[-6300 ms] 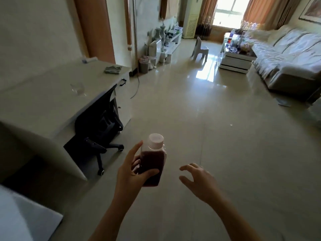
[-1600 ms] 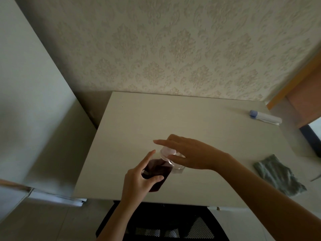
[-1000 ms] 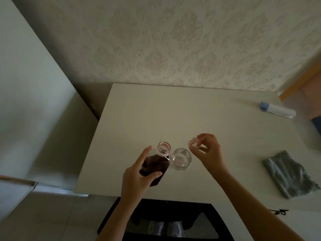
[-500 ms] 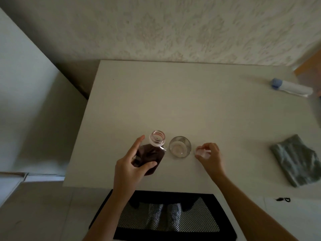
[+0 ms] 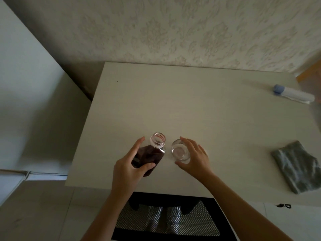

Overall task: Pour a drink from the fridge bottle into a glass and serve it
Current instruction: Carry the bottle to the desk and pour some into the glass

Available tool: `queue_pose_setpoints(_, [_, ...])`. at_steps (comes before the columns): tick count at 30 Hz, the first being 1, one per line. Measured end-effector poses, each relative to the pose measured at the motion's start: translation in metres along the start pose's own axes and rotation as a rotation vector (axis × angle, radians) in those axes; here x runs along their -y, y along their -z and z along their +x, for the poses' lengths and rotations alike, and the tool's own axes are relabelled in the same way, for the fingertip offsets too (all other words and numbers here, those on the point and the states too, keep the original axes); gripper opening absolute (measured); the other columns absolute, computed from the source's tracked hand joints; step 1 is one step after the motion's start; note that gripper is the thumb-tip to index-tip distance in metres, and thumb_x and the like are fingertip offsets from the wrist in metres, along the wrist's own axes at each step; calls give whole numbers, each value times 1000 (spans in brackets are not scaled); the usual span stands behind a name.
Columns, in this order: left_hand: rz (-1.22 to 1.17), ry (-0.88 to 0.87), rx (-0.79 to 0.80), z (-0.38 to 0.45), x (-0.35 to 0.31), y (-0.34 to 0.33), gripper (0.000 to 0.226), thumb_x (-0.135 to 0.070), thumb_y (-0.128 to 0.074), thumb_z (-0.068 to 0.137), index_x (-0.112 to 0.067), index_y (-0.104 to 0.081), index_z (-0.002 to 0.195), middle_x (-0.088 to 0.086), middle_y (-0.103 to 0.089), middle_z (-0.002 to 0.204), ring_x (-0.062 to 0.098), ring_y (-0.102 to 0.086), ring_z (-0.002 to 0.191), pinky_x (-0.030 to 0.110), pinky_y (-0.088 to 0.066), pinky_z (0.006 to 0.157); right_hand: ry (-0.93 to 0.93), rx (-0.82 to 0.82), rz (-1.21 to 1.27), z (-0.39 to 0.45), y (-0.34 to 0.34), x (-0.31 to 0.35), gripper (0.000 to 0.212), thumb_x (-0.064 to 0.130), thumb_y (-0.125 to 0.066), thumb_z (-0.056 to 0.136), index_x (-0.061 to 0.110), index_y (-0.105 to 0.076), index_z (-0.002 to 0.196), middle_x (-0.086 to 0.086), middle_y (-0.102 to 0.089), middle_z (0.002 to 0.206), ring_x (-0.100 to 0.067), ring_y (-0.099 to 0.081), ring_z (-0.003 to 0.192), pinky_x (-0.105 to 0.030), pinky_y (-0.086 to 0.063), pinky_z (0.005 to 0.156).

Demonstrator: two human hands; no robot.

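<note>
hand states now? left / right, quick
Left hand: closed around the uncapped bottle of dark drink.
Right hand: fingers curled around the empty glass; firm grip cannot be told.

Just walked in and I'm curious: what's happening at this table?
A person is about to pour a drink. The left hand grips an uncapped bottle of dark liquid, upright on the pale table. The right hand curls around a clear glass that looks empty, just beside the bottle. Nothing has been poured yet. A grey cloth lies off to the right.
</note>
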State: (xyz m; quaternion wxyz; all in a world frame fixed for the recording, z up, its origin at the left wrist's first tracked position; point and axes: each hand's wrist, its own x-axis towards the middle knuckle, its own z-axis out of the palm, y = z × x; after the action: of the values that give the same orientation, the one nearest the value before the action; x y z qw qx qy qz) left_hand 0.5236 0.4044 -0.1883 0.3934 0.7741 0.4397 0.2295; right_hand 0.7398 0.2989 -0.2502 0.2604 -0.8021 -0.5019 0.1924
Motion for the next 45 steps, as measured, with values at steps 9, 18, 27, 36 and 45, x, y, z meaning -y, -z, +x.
queue_pose_setpoints(9, [223, -114, 36, 5, -23, 15, 86, -29, -84, 64, -40, -40, 138, -6, -69, 113, 10, -67, 96, 28, -57, 79, 36, 1, -96, -1, 18, 15, 80, 33, -79, 54, 26, -42, 125, 1, -54, 121, -24, -59, 99, -36, -51, 74])
queue_pose_setpoints(18, [550, -237, 94, 22, -61, 31, 88, -33, -76, 73, -47, -22, 142, -9, -64, 103, 13, -62, 89, 33, -55, 70, 54, -49, -153, 6, 67, 57, 85, 41, -80, 56, 32, -34, 127, 3, -51, 122, -18, -55, 99, -28, -45, 74])
queue_pose_setpoints(27, [766, -384, 36, 30, -83, 42, 83, -30, -69, 81, -43, -18, 145, -3, -64, 103, 15, -58, 88, 25, -46, 66, 67, -98, -243, 11, 86, 83, 84, 43, -78, 55, 34, -34, 126, 4, -53, 121, -17, -56, 98, -26, -44, 69])
queue_pose_setpoints(36, [891, -392, 25, 30, -92, 43, 74, -23, -56, 90, -44, -11, 145, -1, -61, 107, 17, -55, 93, 25, -34, 65, 76, -55, -306, 12, 85, 86, 84, 47, -74, 56, 36, -30, 127, 6, -51, 123, -16, -54, 103, -28, -47, 76])
queue_pose_setpoints(45, [878, -386, 40, 31, -91, 46, 75, -21, -56, 90, -44, -11, 145, -1, -62, 105, 17, -56, 92, 26, -41, 66, 43, -70, -263, 10, 81, 87, 78, 49, -72, 57, 38, -33, 124, 7, -53, 120, -16, -55, 100, -29, -46, 74])
